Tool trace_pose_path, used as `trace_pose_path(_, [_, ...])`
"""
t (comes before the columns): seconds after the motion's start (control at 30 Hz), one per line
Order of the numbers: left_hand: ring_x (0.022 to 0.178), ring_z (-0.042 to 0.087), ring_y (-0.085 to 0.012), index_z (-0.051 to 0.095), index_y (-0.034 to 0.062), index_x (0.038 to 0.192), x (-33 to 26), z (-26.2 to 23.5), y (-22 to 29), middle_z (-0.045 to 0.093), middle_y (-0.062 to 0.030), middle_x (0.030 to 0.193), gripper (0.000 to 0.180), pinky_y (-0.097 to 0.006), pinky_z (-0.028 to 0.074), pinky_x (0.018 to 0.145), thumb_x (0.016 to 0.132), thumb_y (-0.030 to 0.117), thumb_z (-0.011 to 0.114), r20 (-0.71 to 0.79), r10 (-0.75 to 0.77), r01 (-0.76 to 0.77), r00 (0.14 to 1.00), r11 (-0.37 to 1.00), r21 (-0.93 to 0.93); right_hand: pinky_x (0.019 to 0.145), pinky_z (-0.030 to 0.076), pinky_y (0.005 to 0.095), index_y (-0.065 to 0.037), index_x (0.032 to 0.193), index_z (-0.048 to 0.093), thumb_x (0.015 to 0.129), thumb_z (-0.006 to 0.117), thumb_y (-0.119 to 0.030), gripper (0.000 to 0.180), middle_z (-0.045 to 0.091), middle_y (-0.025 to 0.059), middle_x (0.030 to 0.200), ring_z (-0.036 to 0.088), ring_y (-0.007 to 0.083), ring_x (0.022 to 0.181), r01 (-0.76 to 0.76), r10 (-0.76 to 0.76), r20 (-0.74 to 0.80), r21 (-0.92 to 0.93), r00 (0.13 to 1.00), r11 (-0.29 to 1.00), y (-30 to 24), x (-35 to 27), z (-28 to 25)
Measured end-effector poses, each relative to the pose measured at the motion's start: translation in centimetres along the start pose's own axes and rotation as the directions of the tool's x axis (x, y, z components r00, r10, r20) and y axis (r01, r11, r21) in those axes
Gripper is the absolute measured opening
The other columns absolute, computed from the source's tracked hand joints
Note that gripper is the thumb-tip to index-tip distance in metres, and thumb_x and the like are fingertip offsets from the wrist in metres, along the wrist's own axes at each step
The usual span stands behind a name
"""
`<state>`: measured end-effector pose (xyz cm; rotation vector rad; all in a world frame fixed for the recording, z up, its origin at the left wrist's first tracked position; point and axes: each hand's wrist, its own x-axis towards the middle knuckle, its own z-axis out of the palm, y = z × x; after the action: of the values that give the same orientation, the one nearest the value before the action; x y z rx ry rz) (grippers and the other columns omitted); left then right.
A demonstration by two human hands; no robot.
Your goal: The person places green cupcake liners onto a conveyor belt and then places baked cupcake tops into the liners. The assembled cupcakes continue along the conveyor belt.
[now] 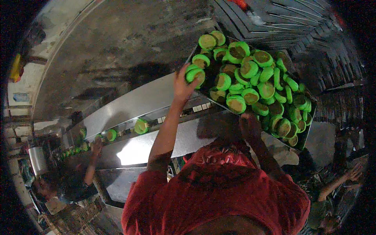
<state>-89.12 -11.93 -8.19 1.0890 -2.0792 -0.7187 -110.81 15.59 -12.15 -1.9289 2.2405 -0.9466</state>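
A person in a red shirt point(211, 199) curls the left hand point(182, 85) partway closed around green-sided rounds point(195, 75), apparently two together, at the edge of a laden tray point(212, 73). The right hand point(250, 123) meets the tray's near side (shadow hides its fingers, so its grip cannot be told). A heap of similar rounds point(266, 90) sits right of the left hand; a slatted track point(201, 107) passes beneath that wrist. A loose hold could let one round slip free, and any tilt of the tray could spill those piled near its rim.
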Motion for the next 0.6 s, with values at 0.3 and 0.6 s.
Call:
trace_pose_path(0.3, [0.108,0.063,-0.0261,0.05,0.0,0.133,-13.1,-5.9,-6.7,0.059,-0.0141,0.124,0.046,-0.043,0.058,0.082,0.094,0.019,0.063,0.275,-0.653,0.675,0.706,0.502,-0.54,0.077,0.054,0.0472,-0.003,0.114,0.059,0.084,0.069,-0.032,0.043,0.062,0.0193,0.109,0.063,0.0377,0.094,-0.05,0.042,-0.038,-0.236,0.998,0.97,-3.7,12.0,3.5])
trace_pose_path(0.6, [0.119,0.056,-0.0346,0.051,0.0015,0.133,-23.4,-15.7,-17.3,0.059,-0.0192,0.129,0.05,-0.043,0.043,0.101,0.086,0.011,0.067,-0.64,-0.304,0.414,0.706,0.91,0.025,0.085,0.05,0.0483,-0.008,0.131,0.045,0.082,0.075,-0.018,0.059,0.064,0.0242,0.108,0.063,0.0416,0.1,-0.242,0.201,0.163,0.287,0.966,0.927,-10.3,14.4,6.0])
